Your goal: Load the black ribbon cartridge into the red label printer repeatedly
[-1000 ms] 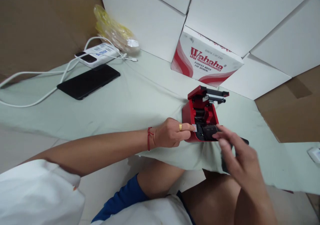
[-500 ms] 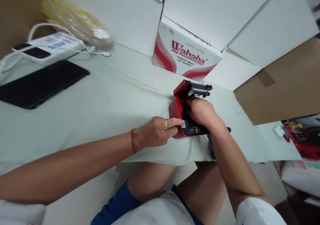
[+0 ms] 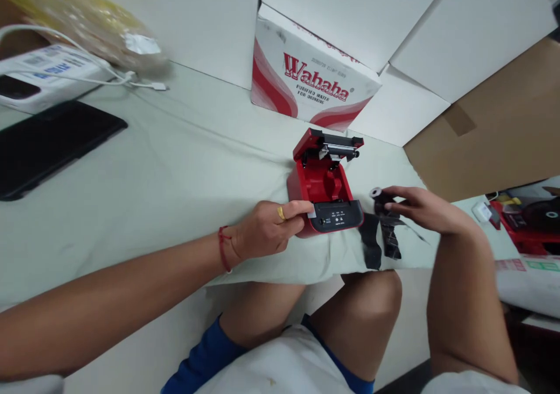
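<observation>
Red device (image 3: 324, 185) stood on the bench (image 3: 184, 178), near its front edge, with its lid (image 3: 326, 144) raised and its red inner bay exposed. A black panel (image 3: 336, 216) with small white markings formed the front of its top.

Left hand (image 3: 269, 226): index finger extended to a white slip (image 3: 312, 212) at the panel's left corner, remaining fingers curled. Could not tell whether the slip was gripped or merely pressed.

Right hand (image 3: 422, 206): fingers closed to a pinch on a black roll (image 3: 382, 202) with a pale core end, just right of the device. A glossy black strip (image 3: 391, 241) hung below the roll; a second dark strip (image 3: 371, 241) lay beside it, by the bench edge.

Surroundings: "Wahaha" carton (image 3: 312, 76) behind the device, against white boxes (image 3: 345, 20). Far left, a black phone (image 3: 56, 146), a white cable (image 3: 151, 84) and a clear-and-yellow plastic bag (image 3: 100, 23). Right, a white adapter (image 3: 482, 212) near brown cardboard (image 3: 494, 131).
</observation>
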Available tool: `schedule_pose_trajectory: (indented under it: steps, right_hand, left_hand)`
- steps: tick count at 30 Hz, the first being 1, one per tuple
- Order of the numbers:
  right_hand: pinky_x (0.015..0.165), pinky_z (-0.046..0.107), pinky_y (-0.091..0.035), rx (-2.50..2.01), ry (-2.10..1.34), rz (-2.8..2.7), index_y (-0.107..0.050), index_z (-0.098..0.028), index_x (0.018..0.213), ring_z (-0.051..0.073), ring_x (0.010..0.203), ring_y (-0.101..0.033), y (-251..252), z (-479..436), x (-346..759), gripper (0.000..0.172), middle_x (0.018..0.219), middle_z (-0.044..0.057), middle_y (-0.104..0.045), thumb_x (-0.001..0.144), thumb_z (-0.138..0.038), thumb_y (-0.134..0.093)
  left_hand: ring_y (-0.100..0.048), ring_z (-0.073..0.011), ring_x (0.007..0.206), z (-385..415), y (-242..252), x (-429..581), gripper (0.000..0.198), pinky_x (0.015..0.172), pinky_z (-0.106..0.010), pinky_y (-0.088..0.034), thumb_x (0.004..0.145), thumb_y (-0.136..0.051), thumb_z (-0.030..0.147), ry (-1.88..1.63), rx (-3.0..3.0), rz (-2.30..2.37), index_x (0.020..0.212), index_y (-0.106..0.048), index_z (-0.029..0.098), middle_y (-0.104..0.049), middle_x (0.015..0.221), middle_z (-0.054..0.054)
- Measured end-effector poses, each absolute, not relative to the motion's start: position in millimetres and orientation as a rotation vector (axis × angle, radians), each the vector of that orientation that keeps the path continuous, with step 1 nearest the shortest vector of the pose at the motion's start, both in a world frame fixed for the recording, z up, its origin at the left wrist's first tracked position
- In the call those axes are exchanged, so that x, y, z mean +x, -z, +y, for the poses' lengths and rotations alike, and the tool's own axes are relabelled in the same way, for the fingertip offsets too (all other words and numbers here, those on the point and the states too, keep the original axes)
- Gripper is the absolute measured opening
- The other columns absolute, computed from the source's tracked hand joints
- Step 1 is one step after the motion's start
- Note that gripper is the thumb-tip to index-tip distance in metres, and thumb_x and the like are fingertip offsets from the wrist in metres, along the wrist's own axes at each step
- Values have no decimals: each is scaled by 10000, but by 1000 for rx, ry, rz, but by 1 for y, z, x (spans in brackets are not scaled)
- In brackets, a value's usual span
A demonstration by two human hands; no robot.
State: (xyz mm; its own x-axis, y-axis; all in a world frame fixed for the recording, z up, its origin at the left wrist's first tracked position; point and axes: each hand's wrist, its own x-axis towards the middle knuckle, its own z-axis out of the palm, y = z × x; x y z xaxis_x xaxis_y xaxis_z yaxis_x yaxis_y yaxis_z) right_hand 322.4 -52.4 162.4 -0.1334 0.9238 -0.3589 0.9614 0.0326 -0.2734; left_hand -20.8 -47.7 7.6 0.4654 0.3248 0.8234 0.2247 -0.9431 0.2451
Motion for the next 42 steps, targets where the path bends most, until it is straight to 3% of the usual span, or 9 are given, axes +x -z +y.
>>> schedule_pose_trajectory:
  steps: [4, 8, 13, 16, 21, 27, 31, 36, 42]
  right_hand:
    - [905, 373, -563, 1975, 773, 2201, -762, -247, 1156, 256, 1002, -722, -111, -32, 298, 335, 1141, 64, -785, 854, -317, -633]
    - [895, 333, -551, 2098, 697, 2242, -750, -260, 1185, 223, 999, -716, -99, -37, 304, 336, 1178, 60, -773, 900, -358, -601]
    - [680, 314, -514, 2236, 503, 2179, -771, -211, 1001, 193, 702, -648, -110, -58, 347, 299, 854, 60, -759, 894, -426, -594]
    - [748, 302, -528, 2140, 524, 2223, -768, -230, 1071, 191, 799, -674, -99, -68, 350, 288, 1014, 58, -766, 828, -355, -680]
    - [916, 351, -517, 1986, 556, 2284, -723, -215, 1226, 230, 1032, -693, -82, -79, 330, 371, 1197, 93, -729, 870, -235, -619]
    - [811, 321, -562, 1731, 770, 2336, -728, -289, 1230, 207, 936, -716, -164, -95, 320, 307, 1153, 55, -746, 961, -364, -601]
    - [860, 325, -550, 1761, 614, 2547, -705, -271, 1248, 215, 997, -702, -196, -83, 281, 313, 1215, 60, -730, 972, -380, -604]
    - [898, 334, -505, 1806, 333, 2586, -676, -179, 1292, 231, 1030, -679, -157, -48, 209, 380, 1258, 101, -693, 931, -172, -559]
    - [840, 329, -461, 1810, 164, 2430, -674, -173, 1294, 260, 1022, -667, -130, -26, 175, 432, 1288, 138, -682, 895, -114, -519]
  left_hand:
    - [-661, -74, 637, -47, -6, -22, 228, 621, -209, -562, 836, -442, -5, -1506, 2563, 477, 765, -561, 176, -768, 1200, -56]
    - [-712, -88, 720, -48, -6, -23, 244, 670, -211, -597, 841, -434, -2, -1448, 2544, 480, 771, -585, 176, -764, 1231, -57]
    - [-679, -69, 657, -48, -8, -22, 239, 616, -190, -567, 864, -434, 6, -1514, 2579, 486, 750, -561, 173, -784, 1163, -62]
    - [-639, -65, 596, -48, -10, -21, 236, 548, -199, -520, 847, -427, -5, -1553, 2592, 496, 745, -541, 174, -788, 1135, -66]
    - [-657, -77, 618, -48, -10, -20, 241, 550, -215, -516, 823, -409, -11, -1561, 2611, 500, 733, -526, 179, -786, 1138, -66]
    - [-674, -88, 639, -50, -8, -21, 239, 557, -220, -534, 851, -420, 11, -1503, 2593, 502, 765, -577, 170, -779, 1175, -82]
    - [-669, -78, 636, -51, -9, -21, 237, 555, -204, -532, 860, -414, 13, -1489, 2565, 522, 766, -566, 168, -783, 1157, -80]
    - [-660, -80, 613, -49, -10, -20, 225, 556, -224, -522, 840, -419, -9, -1569, 2617, 489, 781, -537, 174, -781, 1142, -76]
    - [-619, -92, 585, -49, -12, -21, 221, 527, -247, -488, 837, -422, -6, -1576, 2644, 477, 755, -521, 174, -774, 1141, -96]
